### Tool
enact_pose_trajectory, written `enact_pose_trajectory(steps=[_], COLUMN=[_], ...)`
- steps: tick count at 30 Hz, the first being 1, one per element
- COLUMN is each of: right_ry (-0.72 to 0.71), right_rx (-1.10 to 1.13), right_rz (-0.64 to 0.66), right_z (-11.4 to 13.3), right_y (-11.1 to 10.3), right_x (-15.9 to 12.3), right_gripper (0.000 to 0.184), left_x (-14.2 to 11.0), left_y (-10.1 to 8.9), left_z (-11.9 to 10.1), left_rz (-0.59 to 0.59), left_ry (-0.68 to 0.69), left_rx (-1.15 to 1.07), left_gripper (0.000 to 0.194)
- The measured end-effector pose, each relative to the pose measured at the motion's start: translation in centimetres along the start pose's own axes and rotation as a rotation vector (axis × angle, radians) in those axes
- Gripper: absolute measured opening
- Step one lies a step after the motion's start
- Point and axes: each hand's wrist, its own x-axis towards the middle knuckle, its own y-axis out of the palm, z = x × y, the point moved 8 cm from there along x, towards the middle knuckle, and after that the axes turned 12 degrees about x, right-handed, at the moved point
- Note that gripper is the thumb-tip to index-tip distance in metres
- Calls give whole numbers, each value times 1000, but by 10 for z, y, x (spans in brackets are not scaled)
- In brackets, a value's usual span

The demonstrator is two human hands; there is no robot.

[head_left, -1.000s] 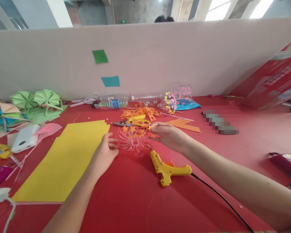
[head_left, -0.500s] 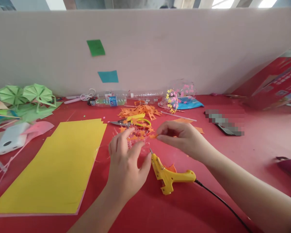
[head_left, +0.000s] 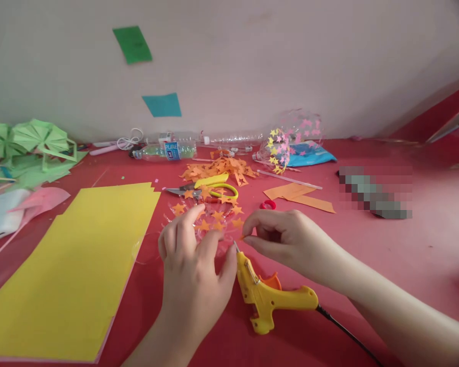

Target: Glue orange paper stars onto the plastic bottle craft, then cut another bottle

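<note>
My right hand (head_left: 281, 232) pinches a small orange paper star (head_left: 242, 237) between thumb and fingertips, mostly hidden by them. It hovers just right of the metal nozzle of a yellow glue gun (head_left: 258, 293), which lies on the red table. My left hand (head_left: 195, 260) is open, fingers apart and curved, with the thumb beside the nozzle. Just beyond it sits a clear cut plastic piece (head_left: 210, 216) with orange stars on its strips; whether my left fingers touch it I cannot tell. Scissors with yellow handles (head_left: 224, 191) and a yellow-handled cutter (head_left: 212, 180) lie right behind.
Yellow paper sheets (head_left: 72, 270) lie at left. Orange paper scraps (head_left: 222, 168), a labelled plastic bottle (head_left: 172, 151) and a star-covered clear bottle piece (head_left: 279, 148) line the back. A red ring (head_left: 268, 205), orange strips (head_left: 300, 196) and a blurred-out dark object (head_left: 375, 193) lie right.
My right hand has brought the star down and nearer to the glue gun's nozzle. The view has tilted downward. My left hand keeps much the same pose.
</note>
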Motion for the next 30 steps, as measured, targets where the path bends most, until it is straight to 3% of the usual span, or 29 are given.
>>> enact_pose_trajectory(steps=[19,30], right_ry=[-28,27], right_rx=[-52,-32], right_rz=[28,-5], right_z=[-9,-14], right_y=[10,12], right_x=[3,2], right_gripper=[9,7], left_x=[-1,-3], left_y=[5,7], left_z=[-5,-4], left_rz=[-63,-31], left_ry=[67,55], left_rx=[-136,-166], left_gripper=[12,17])
